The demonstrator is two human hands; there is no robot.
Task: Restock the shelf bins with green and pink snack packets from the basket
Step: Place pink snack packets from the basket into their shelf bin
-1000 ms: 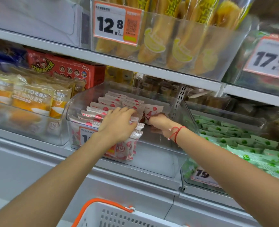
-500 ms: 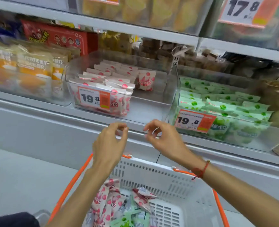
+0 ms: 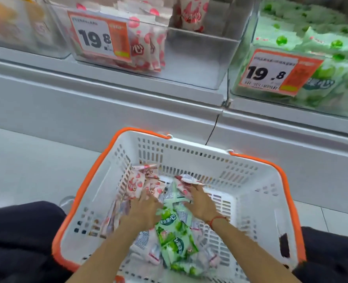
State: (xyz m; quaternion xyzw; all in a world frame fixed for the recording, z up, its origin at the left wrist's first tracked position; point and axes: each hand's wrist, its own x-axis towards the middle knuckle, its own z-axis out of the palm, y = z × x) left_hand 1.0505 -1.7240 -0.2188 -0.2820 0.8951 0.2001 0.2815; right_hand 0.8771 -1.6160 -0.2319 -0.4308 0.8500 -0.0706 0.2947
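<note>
Snack packets, pink [image 3: 136,185] and green [image 3: 174,235], lie heaped in the white basket [image 3: 248,193], where both hands are among them. Left hand [image 3: 143,211]: palm down, fingers spread and fairly straight, resting on the pink packets at the left of the heap; it clasps nothing that can be seen. Right hand [image 3: 201,203]: palm down just to the right, fingers extended forward onto a pink packet [image 3: 189,178] near the far wall of the basket; blur hides the fingertips, so whether they pinch it cannot be told. A red string bracelet [image 3: 217,219] circles the right wrist. Between and below the two hands lie the green packets, overlapping one another toward the near edge. Around the hands, the slotted basket walls carry an orange rim [image 3: 279,170], and the person's dark-clothed legs [image 3: 22,237] flank the basket on either side. Beyond the basket rises the grey shelf front [image 3: 107,94]. Above the left hand stands a clear bin [image 3: 199,58] with pink packets [image 3: 148,43] stacked in its left part and its right part bare, fronted by a price tag [image 3: 99,35] reading 19.8. Above and to the right of the right hand, a second clear bin [image 3: 236,78] is filled with green packets [image 3: 322,43] and bears a like price tag [image 3: 275,72].
</note>
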